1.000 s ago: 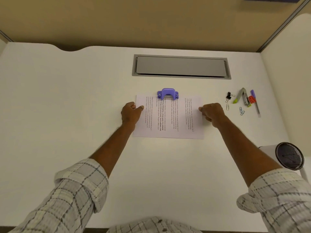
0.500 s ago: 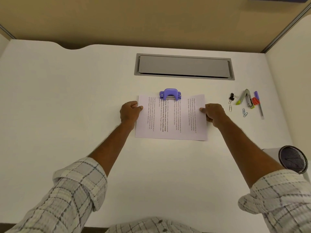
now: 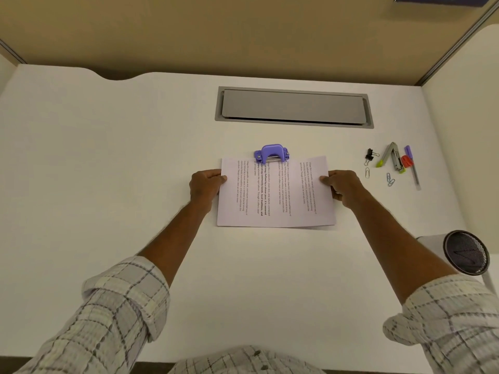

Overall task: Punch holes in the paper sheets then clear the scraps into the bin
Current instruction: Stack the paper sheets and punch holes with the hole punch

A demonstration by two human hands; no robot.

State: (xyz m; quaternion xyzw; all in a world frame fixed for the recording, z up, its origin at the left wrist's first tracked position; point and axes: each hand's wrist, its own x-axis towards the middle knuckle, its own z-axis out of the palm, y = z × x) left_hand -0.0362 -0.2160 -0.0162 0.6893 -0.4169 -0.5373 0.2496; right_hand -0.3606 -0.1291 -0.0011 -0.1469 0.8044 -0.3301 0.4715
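We pinch the paper sheets [image 3: 275, 195], flat on the desk [image 3: 108, 157], at both side edges, left hand [image 3: 206, 186] and right hand [image 3: 344, 186] each clamped thumb-on-top, presumably to square the far edge in the purple hole punch [image 3: 272, 153] (mesh bin [image 3: 465, 256] stands well off right).

a stapler [image 3: 392, 157], pen [image 3: 413, 170], binder clip [image 3: 369, 155] and paperclips [image 3: 389, 180] lie clustered.

Arms outstretched, left grip [image 3: 206, 184] and right grip [image 3: 344, 188] in edge pinches on the paper sheets [image 3: 275, 197]
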